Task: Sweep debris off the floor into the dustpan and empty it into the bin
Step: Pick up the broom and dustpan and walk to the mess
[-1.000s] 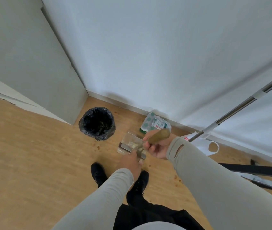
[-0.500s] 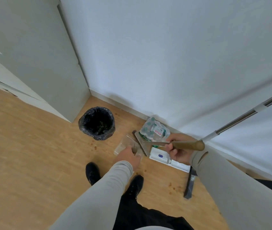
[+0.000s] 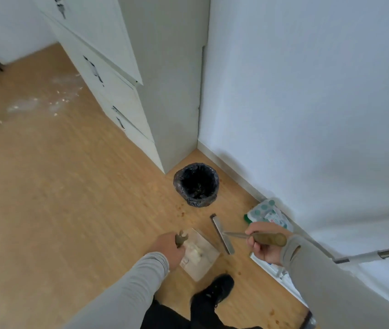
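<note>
Since the earlier frame, both hands have swung rightward, leaving the round black-lined bin (image 3: 196,184) at twelve o'clock from them. One left hand (image 3: 170,248) clenches the handle of one clear plastic dustpan (image 3: 201,255) holding pale crumbs, its tray at three o'clock from the fingers. One right hand (image 3: 265,245) grips one wooden-handled metal scraper (image 3: 222,235), blade toward nine o'clock.

Wooden floor (image 3: 70,198) carries lined bin (image 3: 196,184), white debris (image 3: 44,103).

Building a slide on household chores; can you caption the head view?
Left hand holds a loaded dustpan, right hand a scraper, near the bin.
</note>
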Demonstrator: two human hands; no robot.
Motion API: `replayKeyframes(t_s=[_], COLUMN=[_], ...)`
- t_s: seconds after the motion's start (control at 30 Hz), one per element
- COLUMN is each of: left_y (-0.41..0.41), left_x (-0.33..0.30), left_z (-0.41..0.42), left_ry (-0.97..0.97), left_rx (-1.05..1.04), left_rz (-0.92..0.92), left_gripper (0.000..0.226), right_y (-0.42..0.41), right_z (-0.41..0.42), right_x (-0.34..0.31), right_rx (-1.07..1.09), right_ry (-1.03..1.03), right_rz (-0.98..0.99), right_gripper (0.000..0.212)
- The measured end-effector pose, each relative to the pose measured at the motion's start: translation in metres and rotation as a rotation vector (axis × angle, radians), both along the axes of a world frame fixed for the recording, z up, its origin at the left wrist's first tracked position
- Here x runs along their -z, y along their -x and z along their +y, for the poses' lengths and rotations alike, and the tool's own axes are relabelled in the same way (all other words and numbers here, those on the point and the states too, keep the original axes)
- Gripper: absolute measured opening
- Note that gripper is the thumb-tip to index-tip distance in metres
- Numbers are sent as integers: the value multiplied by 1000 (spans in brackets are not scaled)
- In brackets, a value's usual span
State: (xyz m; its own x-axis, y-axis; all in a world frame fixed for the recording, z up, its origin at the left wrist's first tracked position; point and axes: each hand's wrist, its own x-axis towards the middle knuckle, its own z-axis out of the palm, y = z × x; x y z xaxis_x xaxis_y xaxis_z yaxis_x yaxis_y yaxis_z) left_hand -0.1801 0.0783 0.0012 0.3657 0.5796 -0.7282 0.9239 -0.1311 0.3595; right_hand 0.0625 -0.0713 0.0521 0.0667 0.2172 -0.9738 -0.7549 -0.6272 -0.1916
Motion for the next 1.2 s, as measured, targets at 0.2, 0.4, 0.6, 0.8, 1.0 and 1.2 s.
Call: replayKeyframes(t_s=[0.2,0.4,0.6,0.8,1.0,1.2], left_y=[104,239,361,427,471,472], left_x=[-2,-24,-53,-80,-96,-101], left_z=[46,101,145,187,234,304], left_ry=[-12,-12,-167,-307,-379,-308], left_rx=[-307,-757,-809,-749,-822,-978], left_rz=[-22,-114,-90,-37,-11,-61], left_gripper=[9,13,23,22,22,20], right_y=[83,195,299,377,399,387], right_z=[64,152,233,302,354,392], right_x=[4,-11,-40,-70,-73,-22], right_rx=[-159,-356,-575,-880,-1215,-1106], right_ry=[23,-6,-113,-238,-360,-204], right_rz=[21,-66,-128,-300,-620,-571], right_gripper=[12,8,6,13,80,33])
